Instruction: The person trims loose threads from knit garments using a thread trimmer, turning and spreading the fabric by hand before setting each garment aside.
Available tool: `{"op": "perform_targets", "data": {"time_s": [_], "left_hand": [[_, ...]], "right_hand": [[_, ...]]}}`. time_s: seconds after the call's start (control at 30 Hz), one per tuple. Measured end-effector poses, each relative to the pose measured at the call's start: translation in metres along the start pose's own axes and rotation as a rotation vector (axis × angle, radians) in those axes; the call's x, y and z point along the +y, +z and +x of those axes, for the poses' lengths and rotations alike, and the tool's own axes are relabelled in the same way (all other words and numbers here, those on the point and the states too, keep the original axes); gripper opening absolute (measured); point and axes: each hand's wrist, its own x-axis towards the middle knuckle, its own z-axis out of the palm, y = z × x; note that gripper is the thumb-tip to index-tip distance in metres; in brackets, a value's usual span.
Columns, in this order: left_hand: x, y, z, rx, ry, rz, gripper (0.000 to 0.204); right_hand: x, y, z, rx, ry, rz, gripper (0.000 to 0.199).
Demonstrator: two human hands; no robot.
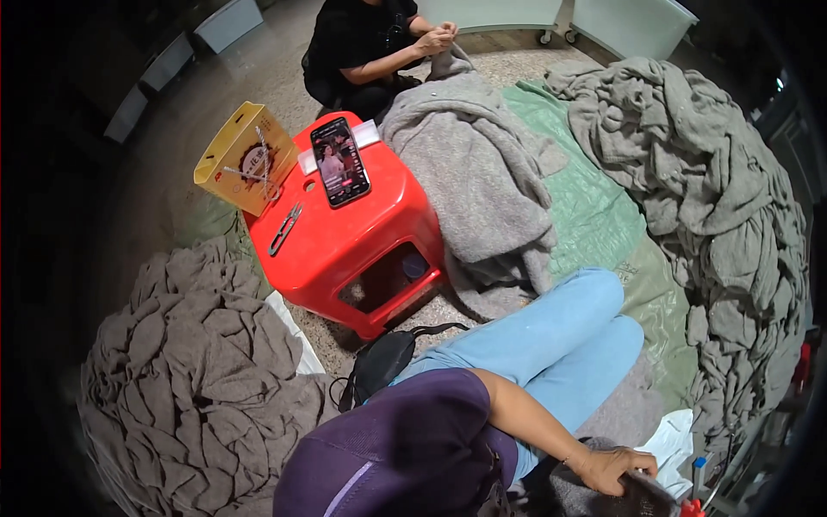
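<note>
Gripping: my left fingers [636, 463] closed on dark grey cloth [646, 500], bunched under them, no wide gap; tips partly hidden, so can't tell how hard I squeeze.
Right fingers: outside the view, can't tell.
Cloth place: near, right side of scene, just beside my blue jeans [517, 336].
Cloth feel: looks soft, limp, knit-like; probably light as one piece, heavier if lots is bunched; not slippery, I'd judge; won't break, could snag or stretch.
Where to hold: an edge or thick fold, several fingers over it; a tip pinch would likely let the rest sag.
Left heap: grey-brown cloth heap [198, 370], crumpled, near left.
Right heap: light grey cloth heap [732, 224], far to near along right.
Red stool: red stool [345, 237] left of my knees, carrying phone [341, 164], thread snips [284, 231], yellow bag [245, 159].
Co-worker: person in black [353, 43], far side, both hands [438, 39] at grey fabric [474, 164].
</note>
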Motion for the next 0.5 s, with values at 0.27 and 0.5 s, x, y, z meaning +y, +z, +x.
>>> {"op": "perform_targets", "data": {"time_s": [0.27, 0.5], "left_hand": [[0.037, 0.0, 0.001, 0.209, 0.326, 0.152, 0.026], [0.024, -0.014, 0.01, 0.046, 0.129, 0.175, 0.027]], "right_hand": [[-0.039, 0.031, 0.012, 0.052, 0.146, 0.087, 0.035], [-0.026, 0.023, 0.002, 0.012, 0.043, 0.176, 0.033]]}}
